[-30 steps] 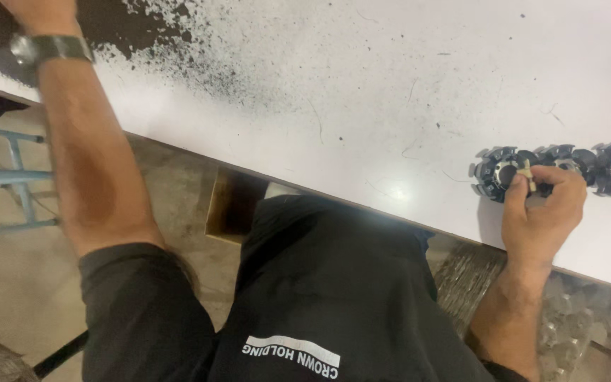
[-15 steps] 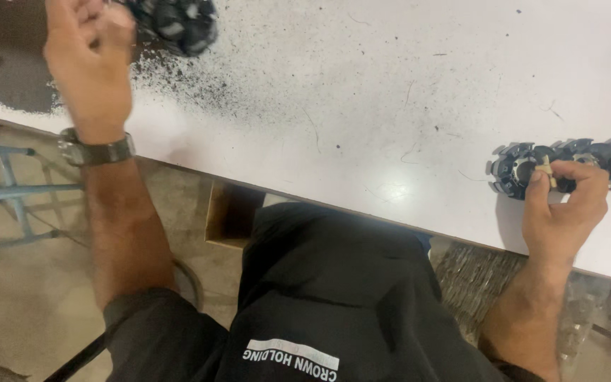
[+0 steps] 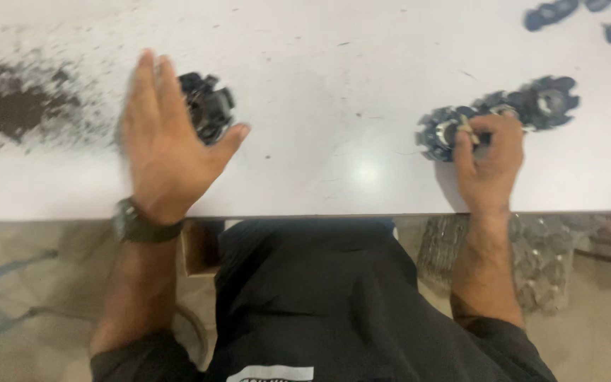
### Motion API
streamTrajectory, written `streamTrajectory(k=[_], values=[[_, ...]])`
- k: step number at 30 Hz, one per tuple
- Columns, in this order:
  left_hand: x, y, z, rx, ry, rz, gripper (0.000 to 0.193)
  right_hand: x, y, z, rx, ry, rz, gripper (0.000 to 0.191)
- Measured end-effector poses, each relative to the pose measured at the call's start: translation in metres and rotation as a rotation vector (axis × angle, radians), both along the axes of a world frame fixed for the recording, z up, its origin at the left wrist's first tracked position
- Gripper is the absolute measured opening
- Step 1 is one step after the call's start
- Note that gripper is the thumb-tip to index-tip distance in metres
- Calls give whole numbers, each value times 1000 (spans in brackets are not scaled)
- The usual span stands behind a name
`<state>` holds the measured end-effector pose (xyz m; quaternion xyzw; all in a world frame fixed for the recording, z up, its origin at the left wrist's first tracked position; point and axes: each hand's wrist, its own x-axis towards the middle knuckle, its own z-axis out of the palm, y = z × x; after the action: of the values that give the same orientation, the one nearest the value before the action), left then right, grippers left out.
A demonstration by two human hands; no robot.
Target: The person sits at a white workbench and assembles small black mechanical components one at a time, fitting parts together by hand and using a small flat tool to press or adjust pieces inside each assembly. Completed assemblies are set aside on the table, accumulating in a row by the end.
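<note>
Your left hand (image 3: 167,145) lay flat, grip spread, beside a dark toothed part (image 3: 208,106) just past its thumb. Your right hand (image 3: 488,161) pinched a small piece over the toothed-part row (image 3: 503,117) on the white surface (image 3: 334,64).

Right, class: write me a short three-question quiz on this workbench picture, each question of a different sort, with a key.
1. True or false: the left hand lies flat with open fingers beside a dark gear-like part.
2. What is on the left wrist? A) a watch B) a glove C) a bandage
3. Fill in: the right hand rests on a row of dark ___ parts on the white table.

Key: 1 true; 2 A; 3 gear-like.
</note>
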<state>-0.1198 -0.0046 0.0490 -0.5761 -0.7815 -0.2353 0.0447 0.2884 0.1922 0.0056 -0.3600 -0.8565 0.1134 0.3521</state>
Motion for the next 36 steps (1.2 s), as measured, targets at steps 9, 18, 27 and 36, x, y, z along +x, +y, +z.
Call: streamTrajectory(k=[9, 18, 27, 36], values=[[-10, 19, 51, -161, 87, -341, 90, 3, -17, 7, -25, 257, 17, 20], [137, 37, -14, 28, -128, -477, 96, -33, -65, -7, -196, 527, 216, 26], [149, 28, -9, 155, -210, -423, 64, -47, -84, -2, -179, 344, 160, 26], [147, 38, -2, -25, -282, -360, 33, -62, -89, 2, -233, 217, 181, 24]])
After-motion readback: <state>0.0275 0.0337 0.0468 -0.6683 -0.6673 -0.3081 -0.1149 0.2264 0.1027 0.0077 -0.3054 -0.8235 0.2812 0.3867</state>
